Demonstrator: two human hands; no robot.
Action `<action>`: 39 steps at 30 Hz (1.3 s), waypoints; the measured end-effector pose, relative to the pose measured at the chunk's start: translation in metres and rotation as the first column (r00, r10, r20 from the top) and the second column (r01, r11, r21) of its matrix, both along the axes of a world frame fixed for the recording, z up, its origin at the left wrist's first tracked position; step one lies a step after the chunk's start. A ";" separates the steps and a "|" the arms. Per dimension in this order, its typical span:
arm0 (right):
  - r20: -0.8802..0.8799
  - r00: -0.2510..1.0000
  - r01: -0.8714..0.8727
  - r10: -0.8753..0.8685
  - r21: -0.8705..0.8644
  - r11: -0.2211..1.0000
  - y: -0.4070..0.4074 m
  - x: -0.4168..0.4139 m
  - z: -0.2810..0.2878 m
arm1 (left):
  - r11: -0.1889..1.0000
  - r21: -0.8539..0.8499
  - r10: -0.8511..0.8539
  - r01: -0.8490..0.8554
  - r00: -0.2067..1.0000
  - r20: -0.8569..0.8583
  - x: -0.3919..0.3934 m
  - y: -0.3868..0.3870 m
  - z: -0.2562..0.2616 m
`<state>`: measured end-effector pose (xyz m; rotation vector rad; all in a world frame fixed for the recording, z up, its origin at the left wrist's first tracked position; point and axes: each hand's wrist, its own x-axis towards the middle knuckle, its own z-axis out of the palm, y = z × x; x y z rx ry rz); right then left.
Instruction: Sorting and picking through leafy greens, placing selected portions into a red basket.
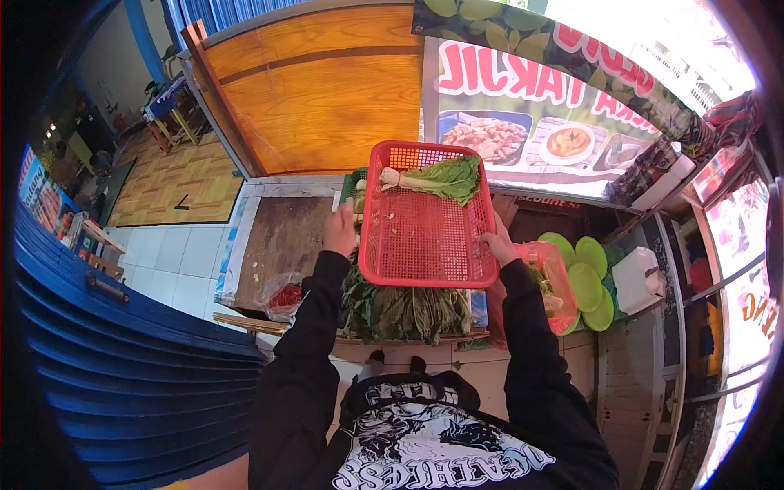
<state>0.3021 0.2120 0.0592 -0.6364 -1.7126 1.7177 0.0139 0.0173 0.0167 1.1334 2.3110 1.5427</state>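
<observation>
A red plastic mesh basket (422,245) is tilted in front of me above a pile of leafy greens (416,312). One bunch of mustard greens (438,179), with pale stems and a tie around them, lies in its far end. My right hand (499,245) grips the basket's right rim, thumb on top. Beside the left rim is my left hand (340,231), slightly blurred, with its fingers raised and no hold on the basket. Part of a green basket (350,184) with pale vegetable stems shows behind the red one, mostly hidden.
Left on the counter (282,239) sits a clear bag of red chillies (285,296). To the right are a pink plastic bag (554,282) with vegetables, several lime-green plates (586,285) and a white container (637,280). A wooden panel (318,92) and a printed banner (539,116) stand behind.
</observation>
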 end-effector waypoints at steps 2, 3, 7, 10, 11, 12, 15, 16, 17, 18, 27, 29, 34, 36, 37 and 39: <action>0.031 0.999 0.021 -0.020 -0.007 1.000 0.002 0.003 -0.003 | 0.987 -0.097 0.112 -0.129 0.981 -0.158 -0.019 -0.011 -0.023; 0.036 0.999 0.028 -0.028 -0.008 1.000 0.003 0.005 -0.004 | 0.949 -0.171 0.200 -0.265 0.925 -0.322 -0.021 -0.013 -0.034; 0.038 0.999 0.028 -0.028 0.024 0.999 -0.005 -0.012 -0.004 | 0.902 -0.337 0.190 -0.269 0.950 -0.247 -0.048 -0.042 -0.106; 0.061 0.996 0.068 -0.069 0.008 0.998 -0.006 -0.006 -0.006 | 0.898 -0.437 0.062 -0.054 0.998 0.006 -0.031 -0.033 -0.095; 0.067 0.996 0.067 -0.066 -0.009 0.998 -0.008 -0.005 -0.003 | 0.897 -0.439 0.054 -0.044 0.998 0.011 -0.025 -0.032 -0.090; 0.068 0.995 0.071 -0.070 -0.009 0.997 -0.007 -0.005 -0.004 | 0.904 -0.422 0.092 -0.066 0.995 0.040 -0.021 -0.033 -0.085; 0.091 0.993 0.085 -0.081 -0.042 0.996 -0.003 -0.003 -0.008 | 0.908 -0.404 0.156 -0.114 0.985 0.073 -0.012 -0.031 -0.071; 0.092 0.991 0.093 -0.093 0.001 0.996 -0.002 -0.003 -0.011 | 0.905 -0.400 0.188 -0.143 0.979 0.075 -0.012 -0.030 -0.069; 0.092 0.990 0.103 -0.107 0.044 0.994 0.001 -0.002 -0.014 | 0.906 -0.400 0.185 -0.140 0.980 0.075 -0.015 -0.029 -0.075; 0.091 0.991 0.099 -0.102 0.044 0.994 0.000 -0.004 -0.014 | 0.921 -0.356 0.174 -0.159 0.985 0.010 -0.020 -0.032 -0.080; 0.099 0.987 0.119 -0.124 0.055 0.991 -0.003 -0.001 -0.007 | 0.964 -0.209 0.135 -0.165 0.979 -0.153 -0.045 -0.036 -0.085; 0.107 0.985 0.126 -0.137 0.099 0.987 0.002 0.002 -0.011 | 0.948 -0.259 0.143 -0.182 0.976 -0.164 -0.052 -0.035 -0.082; 0.118 0.985 0.116 -0.123 0.064 0.991 -0.006 -0.008 0.000 | 0.950 -0.187 0.225 -0.251 0.963 -0.146 -0.095 -0.053 -0.093; 0.113 0.986 0.121 -0.126 0.048 0.991 -0.005 -0.008 -0.003 | 0.925 -0.291 0.211 -0.243 0.968 -0.137 -0.118 -0.058 -0.091; 0.096 0.988 0.113 -0.118 0.063 0.992 -0.003 -0.007 -0.006 | 0.890 -0.391 0.198 -0.233 0.972 -0.128 -0.127 -0.060 -0.087; 0.076 0.991 0.101 -0.107 0.076 0.992 -0.003 -0.009 -0.010 | 0.929 -0.241 0.223 -0.281 0.944 -0.242 -0.145 -0.069 -0.089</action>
